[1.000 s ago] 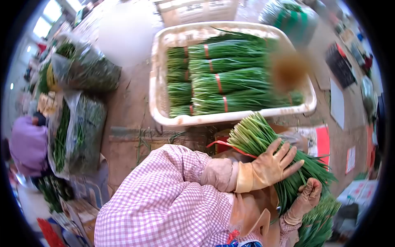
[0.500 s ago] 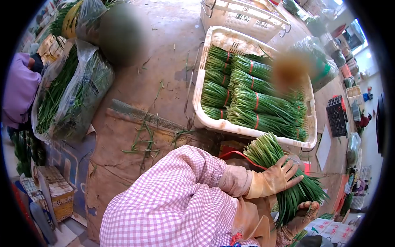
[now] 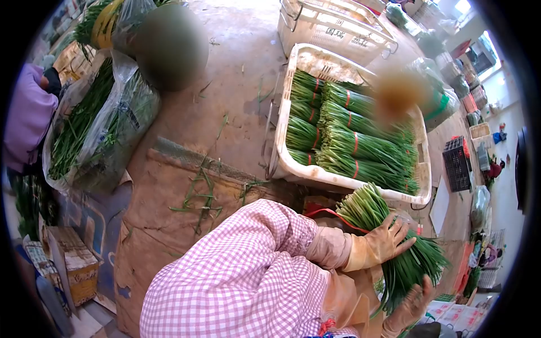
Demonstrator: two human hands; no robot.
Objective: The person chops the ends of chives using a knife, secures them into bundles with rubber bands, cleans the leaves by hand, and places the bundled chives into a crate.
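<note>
My left hand (image 3: pixel 378 245), in a tan glove, lies over a loose bundle of garlic chives (image 3: pixel 414 265) and grips it around the middle, pale stem ends (image 3: pixel 360 205) towards the crate. Beside that hand a red strip (image 3: pixel 337 217) runs up to the bundle. My right hand (image 3: pixel 414 307), also gloved, is by the drooping green leaf ends with its fingers stretched apart; whether it touches them I cannot tell. Beyond, a white plastic crate (image 3: pixel 338 181) holds several bundles of chives tied with red bands (image 3: pixel 356 145).
A second white crate (image 3: pixel 338 36) stands behind the first. At the left, a clear bag of greens (image 3: pixel 101 124) lies near a person in a purple sleeve (image 3: pixel 28 118). Loose leaves (image 3: pixel 205 194) are scattered on the brown surface. A black crate (image 3: pixel 456 163) stands at the right.
My right hand has uncurled, its fingers going from bent at the leaf ends to stretched out. My left hand stays on the bundle. The view has shifted slightly.
</note>
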